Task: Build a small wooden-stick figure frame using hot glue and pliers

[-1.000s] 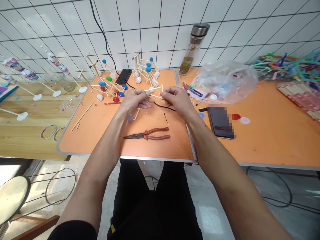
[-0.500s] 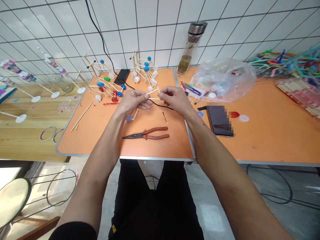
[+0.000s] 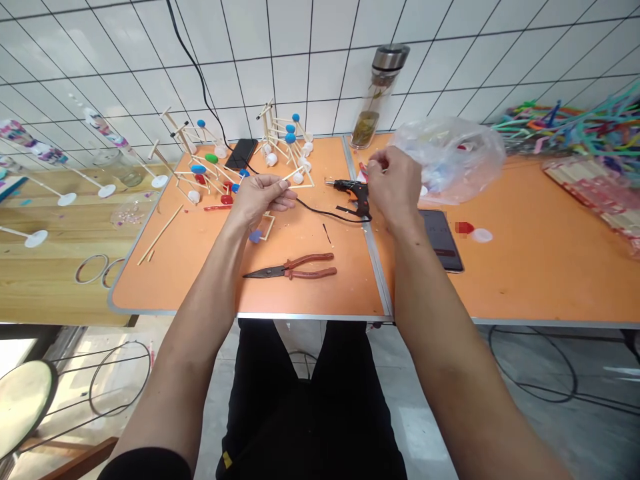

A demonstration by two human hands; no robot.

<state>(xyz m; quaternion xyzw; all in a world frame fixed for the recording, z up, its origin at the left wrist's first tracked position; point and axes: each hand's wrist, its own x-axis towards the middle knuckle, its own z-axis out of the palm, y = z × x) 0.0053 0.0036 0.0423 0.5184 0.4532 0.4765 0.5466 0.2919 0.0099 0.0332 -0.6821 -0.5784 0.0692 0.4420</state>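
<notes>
My left hand [image 3: 265, 197] is closed, pinching a small triangular frame of thin wooden sticks [image 3: 302, 186] between thumb and fingers. To the right, my right hand [image 3: 395, 181] is over the table seam with its fingers curled in. What those fingers hold, if anything, is hidden; a red tip [image 3: 363, 171] shows just beside them. Between the hands lies a black hot glue gun [image 3: 354, 192], its nozzle facing left. Below my left hand rests another small stick frame [image 3: 269, 227] with a blue piece [image 3: 255, 236]. Nearer me are pliers [image 3: 293, 267] with reddish handles.
Stick models with coloured caps [image 3: 210, 163] stand at the back left, beside a black phone [image 3: 241, 155]. A glass tea bottle [image 3: 374, 100] stands by the wall. To the right are a clear plastic bag [image 3: 460, 160] and another phone [image 3: 443, 240]. A black cord [image 3: 320, 212] crosses the table.
My right hand has let go of the stick frame and moved right and slightly back, uncovering the glue gun. My left hand keeps the frame, almost in place.
</notes>
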